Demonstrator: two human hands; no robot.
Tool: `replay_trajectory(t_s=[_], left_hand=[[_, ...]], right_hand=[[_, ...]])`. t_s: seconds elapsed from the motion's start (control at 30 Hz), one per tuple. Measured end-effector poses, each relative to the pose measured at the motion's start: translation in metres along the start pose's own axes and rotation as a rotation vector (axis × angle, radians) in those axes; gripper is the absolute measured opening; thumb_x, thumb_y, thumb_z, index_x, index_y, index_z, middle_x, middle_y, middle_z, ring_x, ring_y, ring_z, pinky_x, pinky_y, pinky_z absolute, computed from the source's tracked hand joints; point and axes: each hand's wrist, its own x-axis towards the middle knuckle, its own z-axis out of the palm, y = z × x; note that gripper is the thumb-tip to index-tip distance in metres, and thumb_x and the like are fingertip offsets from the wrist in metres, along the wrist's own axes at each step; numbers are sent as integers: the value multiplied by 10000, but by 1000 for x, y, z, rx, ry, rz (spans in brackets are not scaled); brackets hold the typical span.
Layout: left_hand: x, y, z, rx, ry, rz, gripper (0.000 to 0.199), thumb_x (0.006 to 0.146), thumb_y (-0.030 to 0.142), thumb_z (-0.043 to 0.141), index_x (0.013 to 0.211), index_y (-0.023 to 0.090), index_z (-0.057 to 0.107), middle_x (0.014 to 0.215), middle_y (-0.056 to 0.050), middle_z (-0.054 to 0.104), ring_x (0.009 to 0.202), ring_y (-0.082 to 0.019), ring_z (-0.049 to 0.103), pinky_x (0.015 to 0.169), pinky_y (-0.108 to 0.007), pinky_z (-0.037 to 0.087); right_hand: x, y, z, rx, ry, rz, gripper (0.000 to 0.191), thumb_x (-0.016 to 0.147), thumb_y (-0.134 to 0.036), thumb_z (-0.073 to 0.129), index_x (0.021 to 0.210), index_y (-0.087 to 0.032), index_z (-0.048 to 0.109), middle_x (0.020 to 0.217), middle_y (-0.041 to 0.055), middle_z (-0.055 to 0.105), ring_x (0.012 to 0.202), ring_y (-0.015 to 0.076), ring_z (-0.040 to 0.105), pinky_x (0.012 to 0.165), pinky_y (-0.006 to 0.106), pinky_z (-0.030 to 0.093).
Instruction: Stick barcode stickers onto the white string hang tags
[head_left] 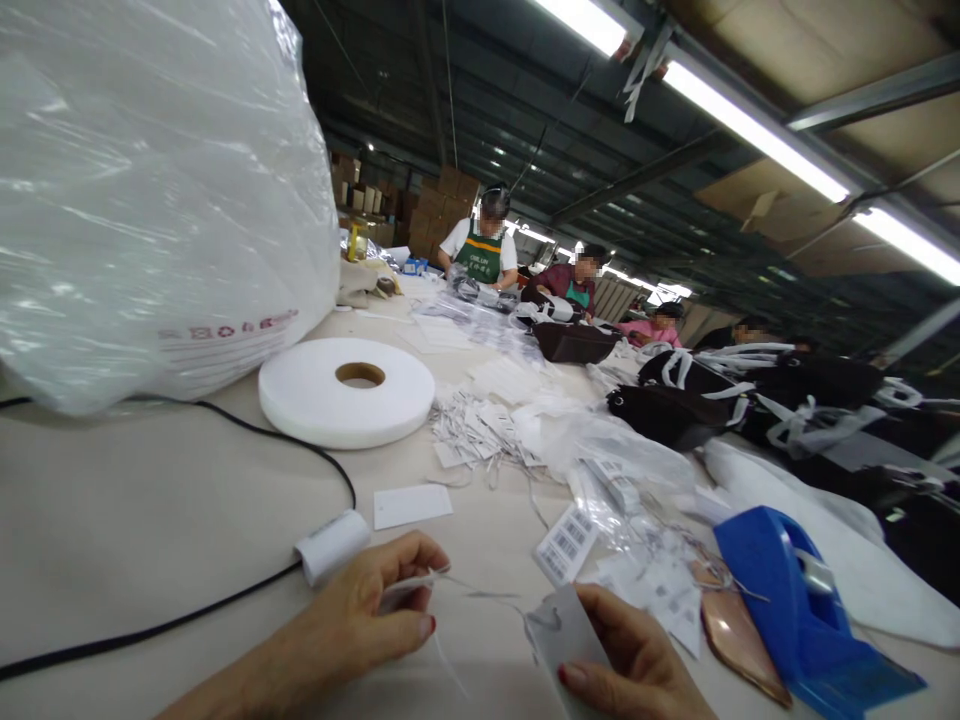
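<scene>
My left hand point(386, 605) is closed around a thin white tag, seen nearly edge-on, with pale string trailing from it. In my right hand point(630, 660) a light grey hang tag point(566, 635) is gripped between thumb and fingers. A thin string point(491, 595) stretches across the gap between both hands. Just beyond them a blank white tag point(412, 507) lies flat on the table. Near my right hand is a barcode label sheet point(568, 542). A small white roll point(332, 547) stands beside my left wrist.
A wide white tape roll point(405, 395), a bulging plastic bag point(150, 200) and a black cord point(225, 605) occupy the left. A pile of strung tags point(484, 430) lies ahead. On the right are a blue tape dispenser point(795, 610) and dark bags point(667, 415). Several people work farther back.
</scene>
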Motion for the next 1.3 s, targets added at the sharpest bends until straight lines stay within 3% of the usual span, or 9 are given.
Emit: replay_trajectory(t_s=[0.13,0.33,0.47,0.6,0.83,0.93,1.07,1.17,1.3], left_hand=[[-6,2,0,5,33,31,399,590,350,565,955,193,533,824,5,473,863,-199,491,779,-294,412],[-12,1,-5,29,-45,101,509,684,599,511,1045,240,528,935,-8,577,942,-250,504,778,-301,408],[-14,2,-6,100,52,105,420,804,545,376,1035,245,559,1040,-17,591,1009,-248,494,849,-312,373],[-12,-4,-5,44,-16,106,435,761,493,494,1105,227,507,1045,-29,585,963,-237,524,830,-310,397],[1,-27,-5,-95,43,130,437,722,479,590,1061,209,530,955,-26,587,914,-223,527,809,-318,396],[4,-25,-6,-274,-53,100,539,643,576,651,1011,197,543,904,-26,593,875,-208,534,762,-297,401],[2,-14,-7,-434,-266,95,669,507,555,767,1032,202,550,969,-30,606,878,-197,544,764,-283,394],[-2,-6,-9,-387,-210,77,578,535,548,758,967,194,608,908,-12,613,834,-158,523,744,-237,380],[-7,2,-9,-394,-161,-37,531,623,582,684,962,179,623,794,10,600,564,-66,434,523,-174,320]], right_hand=[[-5,0,-3,-24,16,13,325,634,-307,782,937,-249,681,823,-10,707,777,146,657,682,187,471],[-7,-1,-2,-31,27,16,323,633,-312,782,937,-262,684,819,-17,709,773,138,657,683,176,476],[-6,0,0,-14,20,18,322,633,-315,781,936,-266,682,817,-11,708,756,143,660,687,193,481],[-6,0,0,-8,23,13,321,636,-312,779,938,-265,679,819,-11,707,753,141,661,684,190,476],[-9,-1,-4,-28,77,18,327,629,-293,784,935,-252,678,828,-8,706,770,155,656,689,207,484],[-8,2,-5,-27,39,13,313,641,-317,774,930,-252,672,809,-10,700,743,143,653,678,199,473],[-7,6,-7,-62,6,-6,321,639,-345,772,922,-234,668,793,-8,695,758,127,641,656,165,446],[-6,8,-8,-60,7,-6,325,641,-340,771,925,-223,666,792,-4,695,754,128,638,646,167,441],[-7,8,-8,-46,17,-7,328,638,-330,770,923,-208,663,790,4,695,754,143,640,659,188,446]])
